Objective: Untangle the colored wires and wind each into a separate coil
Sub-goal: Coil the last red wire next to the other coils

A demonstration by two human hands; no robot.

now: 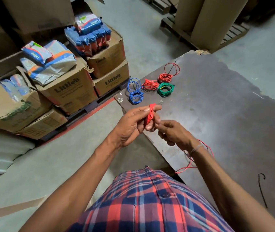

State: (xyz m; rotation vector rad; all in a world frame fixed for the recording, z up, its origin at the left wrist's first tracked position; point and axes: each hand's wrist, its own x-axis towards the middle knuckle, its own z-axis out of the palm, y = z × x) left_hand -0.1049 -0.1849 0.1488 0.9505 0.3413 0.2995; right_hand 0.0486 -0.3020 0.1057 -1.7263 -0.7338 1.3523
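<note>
Checked shirt (pixel 151 203), red and blue, fills the bottom of the view, w/ both bare forearms reaching forward from it. Left hand (pixel 133 123) is held up over the near-left edge of the dark table (pixel 234 106), fingers spread and partly straight, w/ a red wire bundle (pixel 150 114) wound several times round them; thumb lies against the loops. Right hand (pixel 172 133) is just beside it, lower and to the right, fingers curled and pinching the wire at the bottom of the bundle. Loose red wire (pixel 200 158) trails from behind the right wrist, curves over the table and ends near the table edge, close to the shirt.

Farther on the table lie four finished coils, near each other: blue coil (pixel 135 93) at left w/ a wider loop above it, red coil (pixel 150 84) next to it, green coil (pixel 165 89) to its right, and second red coil (pixel 166 77) behind, also w/ a big loose loop above. Black wire piece (pixel 262 190) lies apart at the near-right of the table.

Left of the table, on the floor, stand cardboard boxes (pixel 69 87) marked "Little's", w/ blue packets (pixel 89 36) on top.
</note>
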